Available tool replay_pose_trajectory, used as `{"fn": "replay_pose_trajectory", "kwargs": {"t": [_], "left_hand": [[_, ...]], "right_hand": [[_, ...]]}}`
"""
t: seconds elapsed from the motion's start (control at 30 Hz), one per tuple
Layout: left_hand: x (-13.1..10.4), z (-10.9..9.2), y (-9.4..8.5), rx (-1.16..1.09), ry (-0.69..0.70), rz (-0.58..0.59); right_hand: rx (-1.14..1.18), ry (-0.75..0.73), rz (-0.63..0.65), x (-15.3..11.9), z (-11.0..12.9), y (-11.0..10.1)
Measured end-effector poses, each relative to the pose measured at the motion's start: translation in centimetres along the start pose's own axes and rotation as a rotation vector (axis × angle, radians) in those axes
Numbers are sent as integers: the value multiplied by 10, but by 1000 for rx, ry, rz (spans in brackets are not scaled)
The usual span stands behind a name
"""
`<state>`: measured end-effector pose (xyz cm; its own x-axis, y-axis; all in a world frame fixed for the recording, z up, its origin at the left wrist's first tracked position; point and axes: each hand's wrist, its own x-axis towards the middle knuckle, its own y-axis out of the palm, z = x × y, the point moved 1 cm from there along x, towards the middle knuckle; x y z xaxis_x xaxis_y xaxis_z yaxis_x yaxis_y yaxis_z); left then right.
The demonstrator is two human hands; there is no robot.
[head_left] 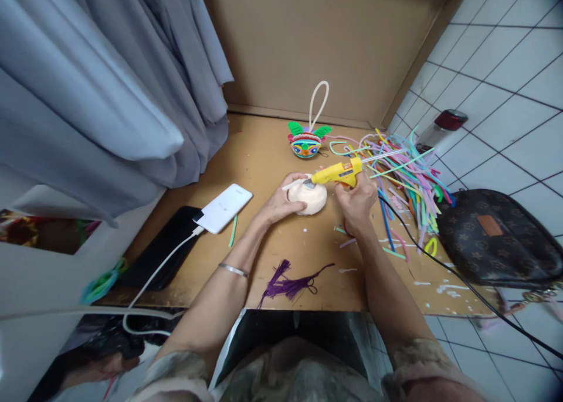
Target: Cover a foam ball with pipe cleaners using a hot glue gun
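My left hand (281,201) grips a cream-coloured rounded ball (313,200) from its left side, above the wooden table. In my right hand (358,201) is a yellow glue gun (336,172), fingers wrapped round its handle. The gun's nozzle points left and meets the top of the ball; whether glue is coming out is too small to tell. A clear glue stick (382,156) juts from the gun's back end. Just beyond the ball sits a colourful animal-head ornament (305,144) with green ears and a white loop. Nearer to me lies a purple tassel (292,285).
Many coloured pipe cleaners (402,179) are heaped at the right, beside a brown patterned bag (497,238). The gun's black cord (433,258) runs off right. On the left lie a white power bank (225,208) with cable and a black flat object (165,252). A grey curtain (145,85) hangs there.
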<state>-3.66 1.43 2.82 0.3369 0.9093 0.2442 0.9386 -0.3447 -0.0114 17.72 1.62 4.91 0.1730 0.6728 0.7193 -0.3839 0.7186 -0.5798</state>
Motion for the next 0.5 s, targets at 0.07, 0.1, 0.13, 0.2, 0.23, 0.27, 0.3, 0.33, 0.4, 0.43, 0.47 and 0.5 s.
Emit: {"fn": "replay_pose_trajectory", "kwargs": {"t": [0.07,0.1,0.13,0.2,0.23,0.27,0.3,0.33,0.4,0.43,0.47,0.5], "left_hand": [[0,1,0,-8,-2,0],[0,1,0,-9,-2,0],[0,1,0,-9,-2,-1],[1,1,0,-5,1,-3],[1,1,1,-1,2,-1],[1,1,1,2,3,1],[1,1,1,6,5,5],[1,0,1,9,8,9],[2,0,1,9,15,12],[2,0,1,8,18,11],[2,0,1,6,18,10],[2,0,1,4,17,11]], "right_hand": [[4,3,0,1,0,0],[7,6,0,1,0,-1],[9,8,3,1,0,-1],[16,11,10,2,0,-2],[20,12,14,2,0,-2],[23,12,16,2,0,-3],[24,13,16,3,0,-3],[25,13,16,3,0,-4],[27,14,19,3,0,-5],[28,13,22,3,0,-5],[30,12,25,3,-1,-6],[32,10,26,3,-1,-6]]}}
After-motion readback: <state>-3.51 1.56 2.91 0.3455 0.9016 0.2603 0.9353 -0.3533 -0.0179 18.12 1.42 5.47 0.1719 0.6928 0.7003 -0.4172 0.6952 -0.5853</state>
